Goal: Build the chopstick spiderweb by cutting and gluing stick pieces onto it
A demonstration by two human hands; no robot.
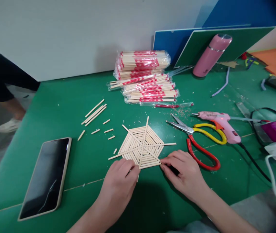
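The stick web (143, 145) sits between and just past both hands. Its nearest stick (150, 166) runs sideways from the left hand (121, 178) to the right hand (183, 170), which pinches the web's corner. The left hand curls; I can't tell what it pinches.

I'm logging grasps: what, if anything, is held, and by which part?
The stick web, by its near edge: the left hand appears to pinch its near spoke, the right hand its near-right corner.
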